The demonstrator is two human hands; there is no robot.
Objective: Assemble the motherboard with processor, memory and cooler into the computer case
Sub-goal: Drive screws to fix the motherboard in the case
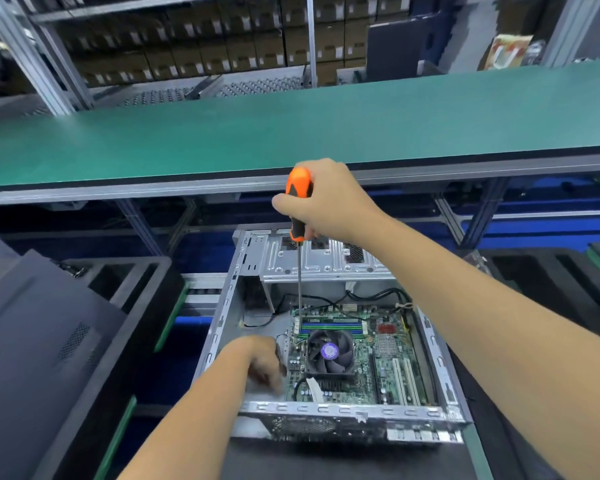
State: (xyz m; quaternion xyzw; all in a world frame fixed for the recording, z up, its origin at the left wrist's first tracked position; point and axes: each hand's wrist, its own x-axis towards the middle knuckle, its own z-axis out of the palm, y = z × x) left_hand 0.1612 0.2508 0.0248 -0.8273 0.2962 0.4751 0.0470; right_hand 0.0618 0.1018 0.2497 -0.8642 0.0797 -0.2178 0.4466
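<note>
Green motherboard [357, 358] with black cooler [329, 355] lies flat inside case [326, 408]

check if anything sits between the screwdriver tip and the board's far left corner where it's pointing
Nothing visible blocks it. The screwdriver, gripped by the right hand, runs straight down past the drive bracket to the motherboard beside the memory slots. The tip itself is too small to see.

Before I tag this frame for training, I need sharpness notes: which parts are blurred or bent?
Head view: the left hand is smeared at its fingers; the right hand and orange screwdriver look sharp; the cooler fan reads clearly; the green bench edge bows from wide-angle distortion; the shelved boxes are soft.
</note>
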